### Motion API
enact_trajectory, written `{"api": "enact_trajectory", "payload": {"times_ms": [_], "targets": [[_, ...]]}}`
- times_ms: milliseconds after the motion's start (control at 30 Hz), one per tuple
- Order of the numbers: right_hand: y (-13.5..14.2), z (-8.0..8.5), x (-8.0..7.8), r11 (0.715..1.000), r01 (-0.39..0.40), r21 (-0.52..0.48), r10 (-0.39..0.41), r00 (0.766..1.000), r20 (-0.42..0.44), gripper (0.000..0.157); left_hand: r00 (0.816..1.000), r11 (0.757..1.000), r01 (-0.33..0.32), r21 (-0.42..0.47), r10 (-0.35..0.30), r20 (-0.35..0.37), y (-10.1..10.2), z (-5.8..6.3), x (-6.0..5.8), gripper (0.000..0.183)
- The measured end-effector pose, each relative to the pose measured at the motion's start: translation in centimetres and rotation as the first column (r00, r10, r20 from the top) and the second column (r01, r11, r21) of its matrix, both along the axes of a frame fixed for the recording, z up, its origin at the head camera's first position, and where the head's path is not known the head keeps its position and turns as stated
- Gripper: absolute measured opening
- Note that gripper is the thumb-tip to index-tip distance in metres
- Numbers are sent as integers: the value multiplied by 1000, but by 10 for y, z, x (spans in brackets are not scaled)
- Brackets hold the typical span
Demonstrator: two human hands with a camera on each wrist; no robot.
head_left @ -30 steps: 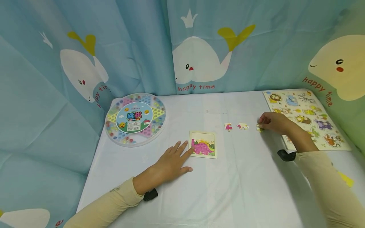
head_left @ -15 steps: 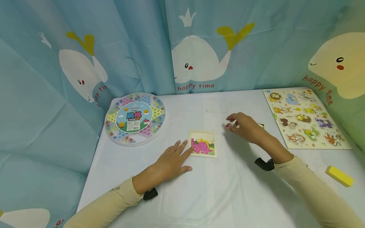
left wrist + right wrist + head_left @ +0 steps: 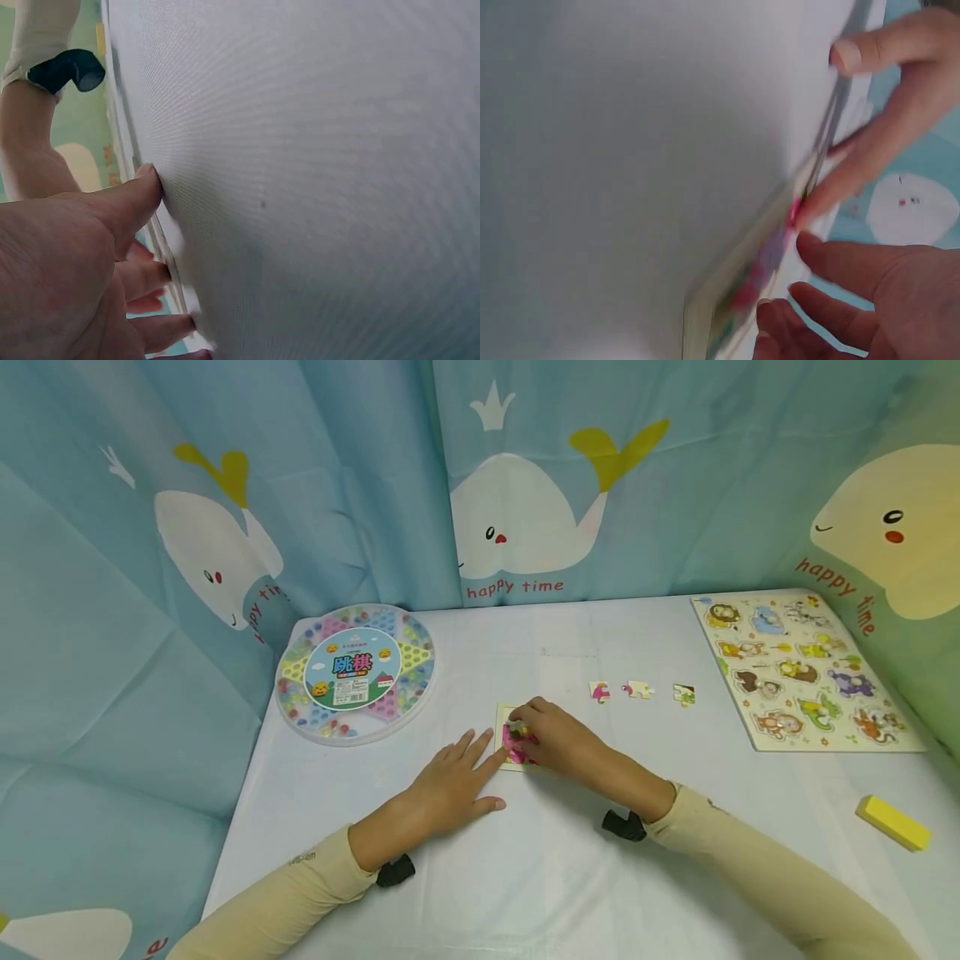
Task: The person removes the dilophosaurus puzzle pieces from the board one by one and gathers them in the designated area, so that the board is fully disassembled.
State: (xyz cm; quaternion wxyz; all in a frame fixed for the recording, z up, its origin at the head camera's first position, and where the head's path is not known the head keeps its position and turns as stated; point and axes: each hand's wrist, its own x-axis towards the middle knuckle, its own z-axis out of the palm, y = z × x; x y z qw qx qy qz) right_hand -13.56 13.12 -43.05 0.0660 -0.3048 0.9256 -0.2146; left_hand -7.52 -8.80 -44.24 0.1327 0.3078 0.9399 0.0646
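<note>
A small square dinosaur jigsaw puzzle (image 3: 510, 760) in a pale frame lies on the white table, its right part hidden behind my right hand. My left hand (image 3: 450, 789) rests flat with spread fingers, the index fingertip on the puzzle's left side. Over the tray, my right hand (image 3: 562, 743) pinches a small greenish-white puzzle piece (image 3: 517, 727) with thumb and fingers. In the right wrist view, the puzzle's edge (image 3: 712, 292) runs below the bent fingers of the right hand (image 3: 900, 300). The left hand (image 3: 67, 262) shows its thumb and fingertips against the table.
Three loose puzzle pieces, a pink one (image 3: 600, 692), a pale one (image 3: 639, 690) and a green one (image 3: 684, 695), lie right of the puzzle. A round Chinese checkers box (image 3: 420, 693) stands back left. An animal peg board (image 3: 765, 693) and a yellow block (image 3: 892, 822) are on the right.
My right hand has moved left from the loose pieces at the right to the puzzle. The left hand has stayed in place.
</note>
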Motion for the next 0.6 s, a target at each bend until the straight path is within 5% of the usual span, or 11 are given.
{"api": "enact_trajectory", "payload": {"times_ms": [200,600], "targets": [[-8,-5,7,1000,-15,-4,15,997,-76,31,1000,1000,2,-3,-2,-6,0,1,0,74],[-6,-4,1,999,-47,-9,47,999,-14,32,1000,1000,6,5,-6,-1,0,0,0,74]]}}
